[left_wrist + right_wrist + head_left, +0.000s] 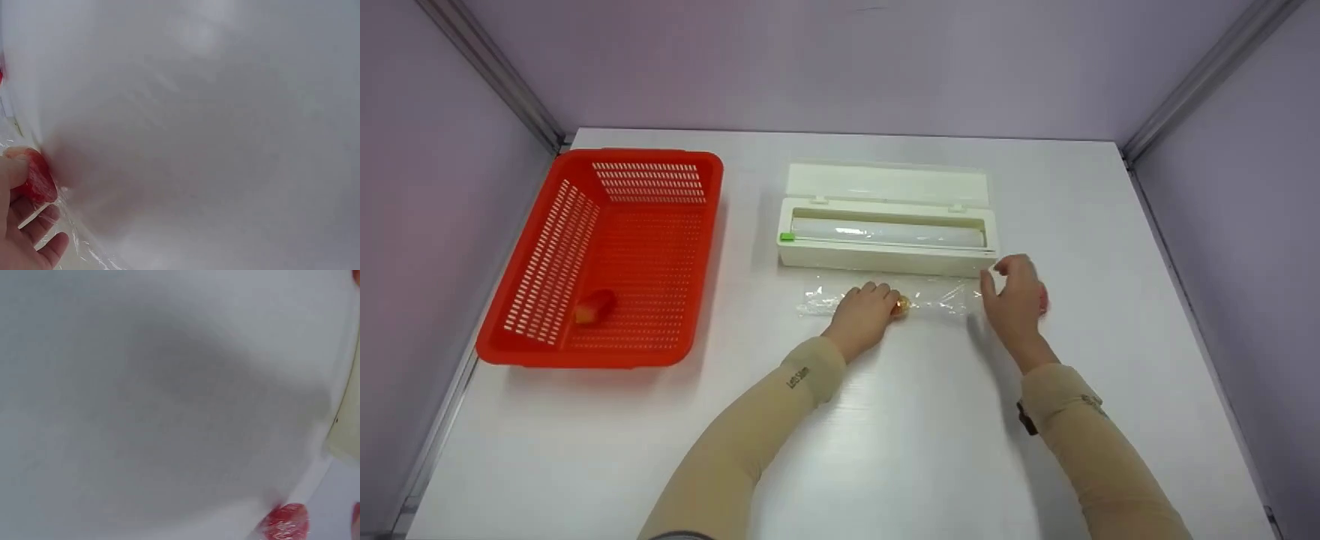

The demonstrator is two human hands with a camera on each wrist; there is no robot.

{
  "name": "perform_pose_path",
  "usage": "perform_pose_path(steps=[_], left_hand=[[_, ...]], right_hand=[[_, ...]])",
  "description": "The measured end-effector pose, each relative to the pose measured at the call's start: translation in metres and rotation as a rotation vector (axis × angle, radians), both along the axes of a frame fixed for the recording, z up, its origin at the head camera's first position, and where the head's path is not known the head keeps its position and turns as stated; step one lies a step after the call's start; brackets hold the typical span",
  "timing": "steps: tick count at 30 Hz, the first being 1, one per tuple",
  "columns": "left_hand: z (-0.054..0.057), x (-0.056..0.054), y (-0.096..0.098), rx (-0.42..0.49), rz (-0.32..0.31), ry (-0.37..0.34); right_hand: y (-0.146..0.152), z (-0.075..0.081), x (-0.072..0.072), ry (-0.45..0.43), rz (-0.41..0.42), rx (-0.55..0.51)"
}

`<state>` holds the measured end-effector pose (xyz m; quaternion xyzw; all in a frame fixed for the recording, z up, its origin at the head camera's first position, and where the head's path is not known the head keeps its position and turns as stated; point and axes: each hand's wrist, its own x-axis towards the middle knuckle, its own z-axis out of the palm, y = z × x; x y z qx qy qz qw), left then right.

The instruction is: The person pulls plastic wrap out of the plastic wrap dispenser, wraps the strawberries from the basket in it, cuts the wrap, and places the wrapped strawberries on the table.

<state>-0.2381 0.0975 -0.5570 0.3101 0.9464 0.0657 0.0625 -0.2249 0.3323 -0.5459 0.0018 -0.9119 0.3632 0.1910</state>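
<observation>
My left hand holds a rounded red piece with a yellowish end down on a sheet of clear plastic film. In the left wrist view, the thumb presses on this shiny red piece, with film around it and the other fingers spread below. My right hand is bent beside the right front corner of the white film box, its thumb and fingertips apart. Just right of that hand lies a red film-wrapped piece, partly hidden by it; the right wrist view shows the wrapped piece too.
The film box has its lid raised at the back, a film roll inside and a green slider at its left. A red plastic basket stands at left, holding a red-orange piece. Walls enclose the white table.
</observation>
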Motion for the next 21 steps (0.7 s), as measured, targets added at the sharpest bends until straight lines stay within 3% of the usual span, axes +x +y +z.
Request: perform_pose_path(steps=[2,4,7,10,14,21], left_hand=[[-0.002,0.003,-0.001,-0.008,-0.007,0.011],[-0.002,0.007,-0.001,-0.015,-0.012,0.017],[-0.003,0.013,-0.001,-0.019,-0.030,0.007],[-0.001,0.019,0.000,-0.019,-0.062,-0.033],[0.002,0.021,-0.001,-0.008,-0.089,-0.080],[0.001,0.012,-0.007,0.114,-0.048,-0.085]], right_hand=[[-0.016,0.000,0.010,0.149,0.115,0.227],[-0.033,0.001,0.021,0.185,0.283,0.348],[-0.054,-0.001,0.035,0.178,0.478,0.449],[-0.067,-0.004,0.045,0.198,0.591,0.474],[-0.075,-0.009,0.050,0.191,0.585,0.448],[-0.080,-0.017,0.047,0.116,0.473,0.409]])
